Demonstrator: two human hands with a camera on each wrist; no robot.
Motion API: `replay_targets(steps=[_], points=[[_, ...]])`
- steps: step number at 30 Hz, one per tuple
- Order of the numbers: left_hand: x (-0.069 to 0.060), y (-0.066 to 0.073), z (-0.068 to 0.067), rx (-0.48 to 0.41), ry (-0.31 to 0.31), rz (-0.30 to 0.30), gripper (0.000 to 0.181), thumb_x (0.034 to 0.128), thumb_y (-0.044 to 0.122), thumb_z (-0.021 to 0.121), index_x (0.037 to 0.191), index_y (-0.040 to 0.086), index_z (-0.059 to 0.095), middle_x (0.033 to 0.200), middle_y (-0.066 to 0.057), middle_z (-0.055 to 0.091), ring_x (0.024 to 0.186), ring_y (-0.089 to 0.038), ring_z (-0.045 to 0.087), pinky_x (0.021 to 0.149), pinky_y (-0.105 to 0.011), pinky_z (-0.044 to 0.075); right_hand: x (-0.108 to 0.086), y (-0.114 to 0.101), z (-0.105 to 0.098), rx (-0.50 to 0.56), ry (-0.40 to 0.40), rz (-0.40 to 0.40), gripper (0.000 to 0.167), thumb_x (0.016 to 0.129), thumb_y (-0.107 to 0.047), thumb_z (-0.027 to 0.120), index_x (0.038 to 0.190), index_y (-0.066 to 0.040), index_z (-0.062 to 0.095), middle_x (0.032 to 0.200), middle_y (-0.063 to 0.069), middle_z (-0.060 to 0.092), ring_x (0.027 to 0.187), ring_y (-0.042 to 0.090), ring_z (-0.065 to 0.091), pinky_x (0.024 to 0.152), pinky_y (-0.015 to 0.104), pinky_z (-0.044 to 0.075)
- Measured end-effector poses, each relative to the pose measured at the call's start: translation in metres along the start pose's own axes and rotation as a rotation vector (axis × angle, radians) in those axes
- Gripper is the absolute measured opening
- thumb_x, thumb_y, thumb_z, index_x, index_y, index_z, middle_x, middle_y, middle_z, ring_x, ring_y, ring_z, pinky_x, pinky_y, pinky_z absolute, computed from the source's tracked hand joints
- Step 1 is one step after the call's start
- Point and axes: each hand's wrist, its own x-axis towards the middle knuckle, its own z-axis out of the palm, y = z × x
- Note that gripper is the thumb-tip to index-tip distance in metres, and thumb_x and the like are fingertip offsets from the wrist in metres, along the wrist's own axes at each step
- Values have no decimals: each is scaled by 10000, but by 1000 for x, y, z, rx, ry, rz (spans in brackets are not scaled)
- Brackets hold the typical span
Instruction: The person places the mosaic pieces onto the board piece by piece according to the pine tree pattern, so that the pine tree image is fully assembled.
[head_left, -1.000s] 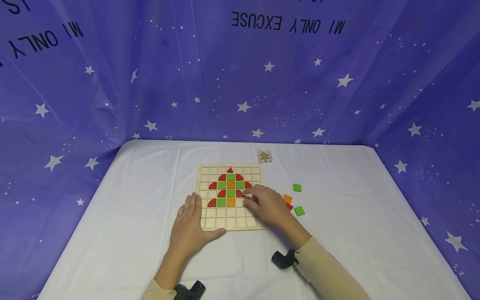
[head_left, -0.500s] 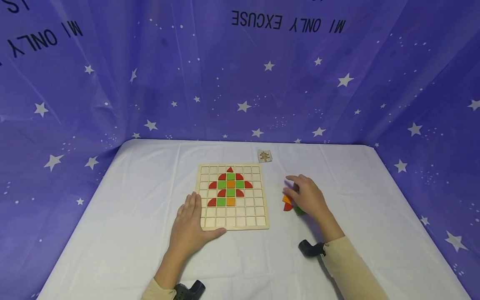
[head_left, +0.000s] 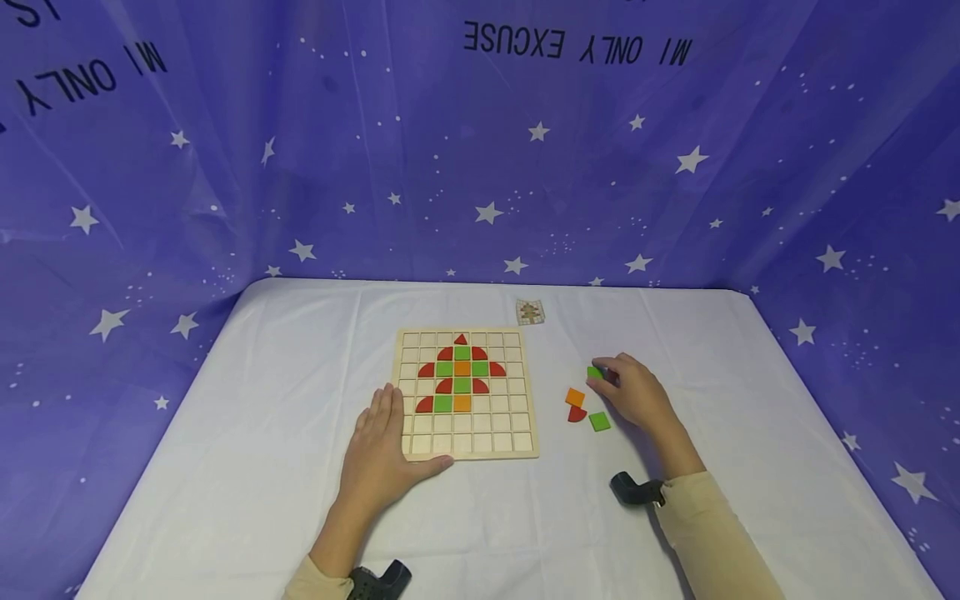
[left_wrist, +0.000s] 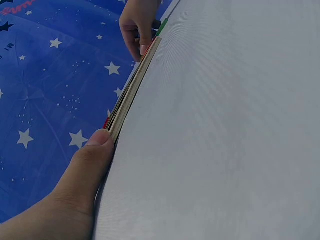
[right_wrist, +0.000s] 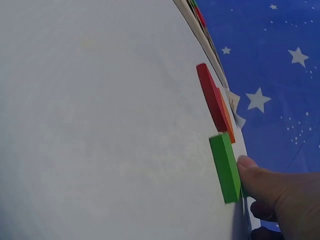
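Observation:
A wooden grid board (head_left: 442, 446) lies on the table with red, green and orange tiles set in its cells in a tree-like pattern. Along its left side rest the straight fingers of my left hand (head_left: 375, 458), the thumb against the near edge. Right of the board, my right hand (head_left: 637, 400) pinches a green square tile (head_left: 594, 372) between thumb and fingers at table level. Close by lie an orange square tile (head_left: 574, 397), a red quarter-round tile (head_left: 576, 414) and a second green tile (head_left: 599, 422). In the right wrist view this green tile (right_wrist: 225, 167) hides part of the thumb's grip.
A small card (head_left: 530, 312) printed with a tree-like pattern lies beyond the board's far right corner. White cloth (head_left: 300, 350) covers the table. A purple-blue curtain with stars (head_left: 480, 167) hangs behind and at both sides.
My right hand has moved right, from above the board to the loose tiles, and now pinches the far green tile. My left hand has stayed at the board's corner.

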Motion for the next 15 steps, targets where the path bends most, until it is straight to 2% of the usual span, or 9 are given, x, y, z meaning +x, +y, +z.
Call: replay_targets(steps=[8, 15], points=[[0, 1, -1, -7, 2, 2, 1370, 638, 904, 599, 1574, -2, 176, 1669, -164, 123, 1551, -341, 111, 1252, -509, 164, -1, 3, -1, -9, 23, -29, 351, 890, -314, 745, 1174, -108, 723, 851, 8, 581, 757, 174, 497, 642, 294, 376], [0, 1, -2, -1, -5, 1, 1374, 640, 920, 573, 1573, -8, 174, 1668, -170, 120, 1551, -343, 107, 1254, -505, 156, 0, -14, 1, -27, 46, -82, 356, 921, -308, 710, 1167, -50, 696, 847, 19, 577, 759, 173, 506, 645, 293, 395]])
